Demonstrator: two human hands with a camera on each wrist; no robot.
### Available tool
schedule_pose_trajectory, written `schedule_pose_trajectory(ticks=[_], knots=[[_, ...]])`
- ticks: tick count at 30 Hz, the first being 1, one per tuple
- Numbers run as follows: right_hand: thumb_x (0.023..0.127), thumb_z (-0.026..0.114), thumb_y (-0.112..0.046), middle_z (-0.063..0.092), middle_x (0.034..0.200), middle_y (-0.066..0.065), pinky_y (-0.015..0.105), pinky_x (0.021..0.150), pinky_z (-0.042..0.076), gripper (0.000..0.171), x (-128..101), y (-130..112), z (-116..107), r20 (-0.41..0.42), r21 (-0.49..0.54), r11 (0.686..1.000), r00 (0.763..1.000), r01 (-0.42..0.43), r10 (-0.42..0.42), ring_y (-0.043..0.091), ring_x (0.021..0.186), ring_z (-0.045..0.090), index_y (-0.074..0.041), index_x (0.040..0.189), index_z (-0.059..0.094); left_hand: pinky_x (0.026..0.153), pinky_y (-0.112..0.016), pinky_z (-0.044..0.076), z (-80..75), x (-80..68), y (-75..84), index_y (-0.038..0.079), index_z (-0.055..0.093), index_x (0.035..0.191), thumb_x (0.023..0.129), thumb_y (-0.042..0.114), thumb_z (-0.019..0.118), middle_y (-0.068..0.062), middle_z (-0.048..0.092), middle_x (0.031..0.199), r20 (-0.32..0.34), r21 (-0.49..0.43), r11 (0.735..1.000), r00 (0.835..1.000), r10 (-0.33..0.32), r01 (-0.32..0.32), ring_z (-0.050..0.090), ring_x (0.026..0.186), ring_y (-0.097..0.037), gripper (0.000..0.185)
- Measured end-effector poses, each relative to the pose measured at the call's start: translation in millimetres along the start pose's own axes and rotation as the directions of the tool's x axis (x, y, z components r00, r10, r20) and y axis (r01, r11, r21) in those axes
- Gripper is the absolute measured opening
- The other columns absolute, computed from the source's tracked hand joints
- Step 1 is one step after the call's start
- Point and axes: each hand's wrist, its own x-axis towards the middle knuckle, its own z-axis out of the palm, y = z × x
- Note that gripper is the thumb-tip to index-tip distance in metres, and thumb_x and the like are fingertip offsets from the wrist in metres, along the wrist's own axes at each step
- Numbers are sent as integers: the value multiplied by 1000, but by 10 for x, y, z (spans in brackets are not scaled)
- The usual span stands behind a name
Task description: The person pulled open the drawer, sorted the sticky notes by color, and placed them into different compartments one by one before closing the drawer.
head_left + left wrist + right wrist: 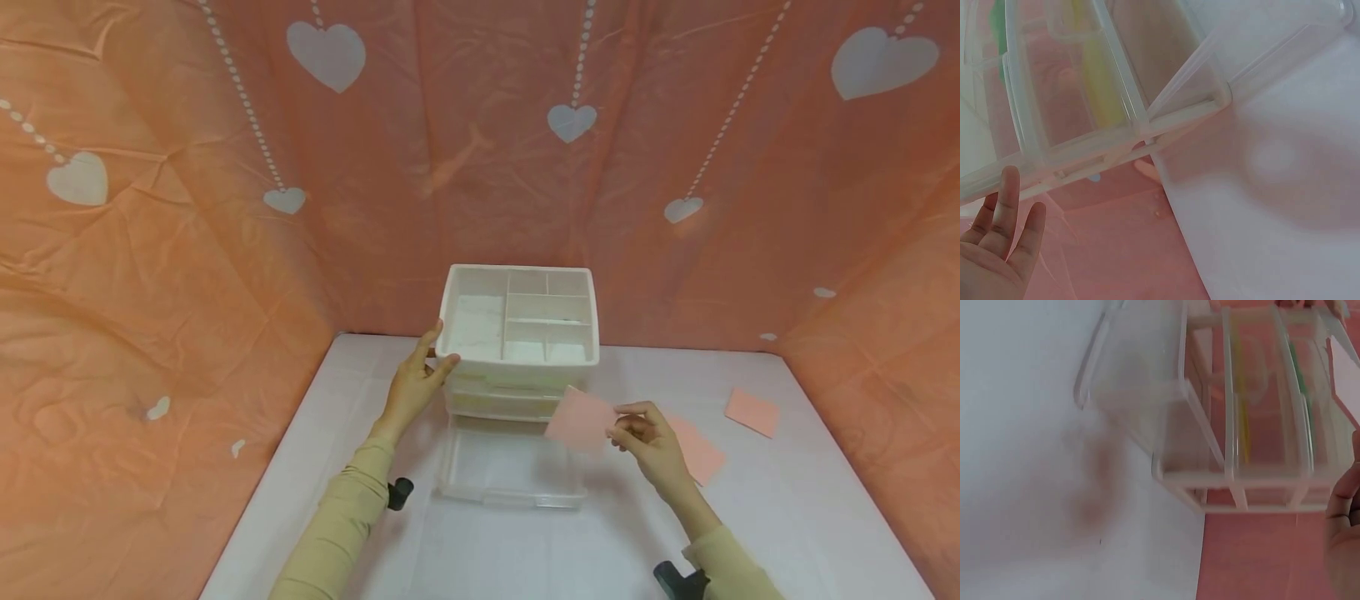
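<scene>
The bottom drawer (512, 475) was pulled out over the white table (787, 517), nearest the viewer. Just above its right rear corner, a pink sheet (579, 419) was pinched by the right hand (651, 442). Further pink sheets (752, 411) lay to the right. Behind, the organizer (519, 333) was touched at its left corner by the left hand (415, 385), fingers extended.

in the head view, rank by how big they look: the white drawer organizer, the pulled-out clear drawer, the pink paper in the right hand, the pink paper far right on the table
1. white drawer organizer
2. pulled-out clear drawer
3. pink paper in the right hand
4. pink paper far right on the table, though it lies farther from the camera.
</scene>
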Motion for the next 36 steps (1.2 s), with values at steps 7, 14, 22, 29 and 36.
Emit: schedule_pose_trajectory(ticks=[7,14,22,29,36], knots=[[86,60,3,62,75,-2,21,56,46,22,98,121,368,78,-109,994,996,-25,34,2,64,56,8,106,51,60,-27,46,-1,7,-6,41,27,144,90,43,57,-18,59,120,1,6,1000,1000,-1,1,57,64,-16,61],[86,62,-1,64,80,23,21,55,45,23,127,268,775,70,-165,957,965,-238,252,4,62,54,3,108,55,62,-28,46,5,12,-3,41,28,144,90,42,58,-19,58,121,-2,10,1000,1000,-3,3,58,65,-15,62],[86,60,-2,64,81,18,32,63,52,21,179,444,1094,168,-233,935,935,-269,311,21,70,59,-1,107,55,62,-28,46,12,7,-12,42,26,144,90,44,56,-19,58,121,-2,3,1000,1000,-2,2,58,65,-15,61],[87,58,-5,66,77,18,27,61,51,19,155,627,1234,257,-267,945,931,-188,257,22,66,62,-1,105,53,60,-27,46,15,-2,-2,42,27,144,89,45,58,-19,57,120,6,-14,1000,1000,-16,16,57,63,-14,62],[87,59,-9,69,77,14,25,59,50,19,144,756,1299,291,-279,950,930,-143,226,11,63,62,-3,104,54,60,-28,46,30,4,-13,44,26,143,90,43,57,-18,57,119,0,-11,1000,1000,-12,12,57,63,-15,62]])
